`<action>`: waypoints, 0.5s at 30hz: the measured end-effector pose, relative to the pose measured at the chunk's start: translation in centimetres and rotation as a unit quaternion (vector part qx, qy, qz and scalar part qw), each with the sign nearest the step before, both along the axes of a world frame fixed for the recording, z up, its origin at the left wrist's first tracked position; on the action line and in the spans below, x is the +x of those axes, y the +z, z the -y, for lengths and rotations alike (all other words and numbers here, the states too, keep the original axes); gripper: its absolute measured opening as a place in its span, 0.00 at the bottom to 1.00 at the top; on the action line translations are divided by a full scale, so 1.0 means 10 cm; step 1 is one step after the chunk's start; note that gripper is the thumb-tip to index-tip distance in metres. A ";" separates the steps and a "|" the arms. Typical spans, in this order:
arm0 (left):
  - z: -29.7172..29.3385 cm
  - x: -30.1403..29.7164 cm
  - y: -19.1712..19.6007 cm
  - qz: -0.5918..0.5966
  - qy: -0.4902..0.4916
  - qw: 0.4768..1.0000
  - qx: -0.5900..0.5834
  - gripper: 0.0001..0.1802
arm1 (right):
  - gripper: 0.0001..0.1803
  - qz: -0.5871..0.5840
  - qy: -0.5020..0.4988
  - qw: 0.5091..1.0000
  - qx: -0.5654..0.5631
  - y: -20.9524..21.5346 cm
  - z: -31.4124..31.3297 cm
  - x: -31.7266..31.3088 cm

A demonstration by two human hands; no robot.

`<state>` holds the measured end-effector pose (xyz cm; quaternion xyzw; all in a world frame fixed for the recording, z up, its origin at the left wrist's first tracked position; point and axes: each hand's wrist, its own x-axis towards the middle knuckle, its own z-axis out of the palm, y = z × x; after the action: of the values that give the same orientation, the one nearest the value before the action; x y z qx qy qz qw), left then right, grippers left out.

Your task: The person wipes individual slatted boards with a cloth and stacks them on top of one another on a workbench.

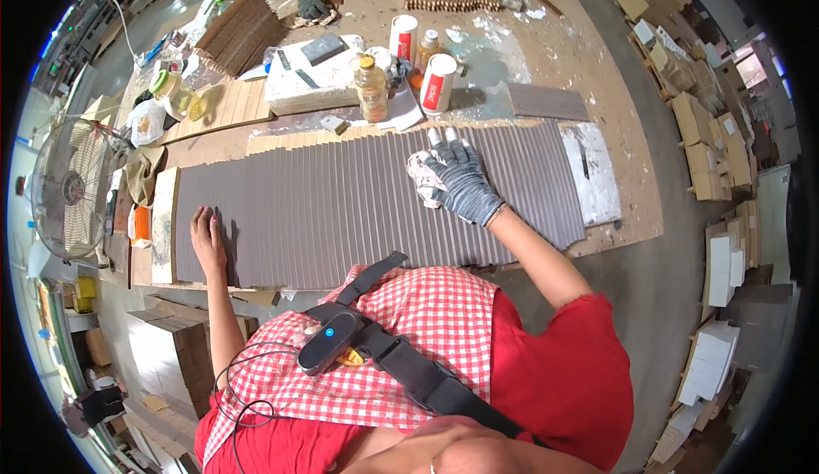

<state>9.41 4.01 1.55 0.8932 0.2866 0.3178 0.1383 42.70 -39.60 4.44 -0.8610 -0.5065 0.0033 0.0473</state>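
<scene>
Grey slats, probably stiff and best taken by their ends, lie on the table. I rest the left hand, fingers extended, on their left part; the right hand covers a soft-looking cloth right of their middle, grip indiscernible.

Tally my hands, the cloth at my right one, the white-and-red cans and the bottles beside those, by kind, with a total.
Bare left hand: 1
Gloved right hand: 1
Cloth: 1
White-and-red cans: 2
Bottles: 2
Total: 7
</scene>
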 end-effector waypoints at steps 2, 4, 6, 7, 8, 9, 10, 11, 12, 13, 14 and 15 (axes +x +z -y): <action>0.03 0.03 -0.02 0.008 0.004 1.000 -0.006 0.19 | 0.35 0.013 0.074 0.990 0.117 -0.14 -0.01 0.06; 0.02 0.01 -0.01 0.009 0.009 1.000 -0.011 0.20 | 0.34 0.038 0.084 0.988 0.128 -0.18 -0.06 0.06; 0.04 0.01 0.00 0.002 0.016 1.000 -0.004 0.20 | 0.29 0.009 0.113 0.989 0.097 -0.22 -0.12 0.10; 0.04 0.02 0.01 0.003 0.016 1.000 -0.005 0.20 | 0.25 0.004 0.114 0.984 0.137 -0.28 -0.12 0.10; 0.07 -0.01 0.01 0.003 0.016 1.000 -0.007 0.20 | 0.25 0.004 0.115 0.984 0.134 -0.35 -0.13 0.10; 0.07 0.01 0.03 0.005 0.017 1.000 -0.007 0.20 | 0.23 -0.020 0.127 0.981 0.143 -0.31 -0.18 0.13; 0.07 0.04 0.04 0.006 0.016 1.000 -0.006 0.20 | 0.22 -0.044 0.138 0.978 0.152 -0.27 -0.22 0.14; 0.04 0.00 0.01 0.009 0.013 1.000 0.002 0.19 | 0.19 -0.043 0.129 0.980 0.147 -0.24 -0.23 0.14; 0.03 0.01 0.00 0.011 0.021 1.000 -0.008 0.19 | 0.19 -0.039 0.123 0.981 0.146 -0.22 -0.25 0.12; 0.01 -0.01 -0.02 0.014 0.019 1.000 -0.009 0.19 | 0.17 -0.290 0.055 0.909 0.294 -0.23 -0.27 0.07; -0.02 0.00 -0.04 0.017 0.016 1.000 -0.011 0.19 | 0.15 -0.513 -0.018 0.750 0.417 -0.23 -0.31 0.03; 0.00 0.02 -0.02 0.013 0.017 1.000 -0.017 0.19 | 0.15 -0.511 -0.025 0.750 0.419 -0.23 -0.37 0.00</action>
<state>9.61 4.02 1.32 0.8817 0.3049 0.3265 0.1518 42.67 -35.94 2.13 -0.6370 -0.3353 0.2287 0.6554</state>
